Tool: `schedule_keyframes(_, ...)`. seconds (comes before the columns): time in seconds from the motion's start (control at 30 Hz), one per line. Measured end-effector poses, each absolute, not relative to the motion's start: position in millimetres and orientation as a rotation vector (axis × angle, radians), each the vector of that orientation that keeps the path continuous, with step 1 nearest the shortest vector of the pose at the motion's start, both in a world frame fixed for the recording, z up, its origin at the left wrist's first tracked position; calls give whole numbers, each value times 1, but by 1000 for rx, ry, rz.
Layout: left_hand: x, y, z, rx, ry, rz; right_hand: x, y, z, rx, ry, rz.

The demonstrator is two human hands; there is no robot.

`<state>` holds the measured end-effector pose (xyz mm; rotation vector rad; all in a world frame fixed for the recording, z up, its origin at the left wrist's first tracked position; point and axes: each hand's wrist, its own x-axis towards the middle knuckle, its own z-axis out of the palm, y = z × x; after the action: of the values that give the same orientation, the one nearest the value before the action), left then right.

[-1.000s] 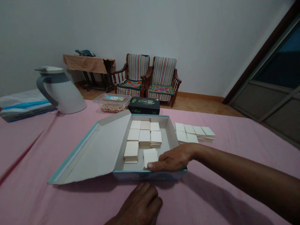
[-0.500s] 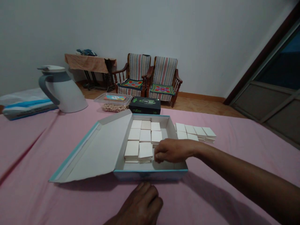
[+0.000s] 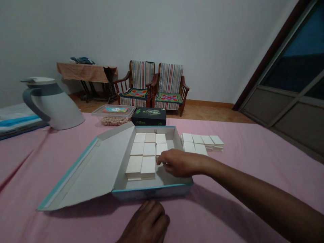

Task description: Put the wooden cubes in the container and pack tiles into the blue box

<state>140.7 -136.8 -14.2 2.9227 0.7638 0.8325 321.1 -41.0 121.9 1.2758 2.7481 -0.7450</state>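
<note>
An open box [image 3: 154, 193] with a blue rim stands before me, its lid [image 3: 88, 175] folded out to the left. Inside, white square cards lie in rows of stacks; the two nearest are a left stack [image 3: 134, 164] and a right stack [image 3: 148, 164]. My right hand [image 3: 174, 162] is inside the box, beside the near right stack. Its bent fingers are slightly apart at the stack's right edge, with nothing seen in them. My left hand [image 3: 148, 221] rests on the pink cloth just in front of the box, its fingers curled closed; nothing shows in it.
More white cards [image 3: 198, 141] lie in stacks right of the box on the pink cloth [image 3: 240, 162]. Behind it are a black box [image 3: 149, 116] and a clear tub [image 3: 115, 116]. A jug [image 3: 58, 106] and a plastic-wrapped pack [image 3: 20, 121] stand at left. Two chairs [image 3: 168, 84] are beyond.
The near right stack's cards were uneven and now sit flush. My right hand has moved closer against the stack's edge, its fingers less curled. The whole view has shifted a little; my left hand stays put.
</note>
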Motion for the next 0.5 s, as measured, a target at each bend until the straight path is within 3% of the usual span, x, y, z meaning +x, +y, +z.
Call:
schedule_keyframes(0.23, 140, -136, -9, 2912, 750, 812, 417, -48, 149, 1944, 2829, -738)
schedule_keyframes(0.5, 141, -134, -10, 2908, 757, 839, 489, -56, 69, 2536, 2412, -1059)
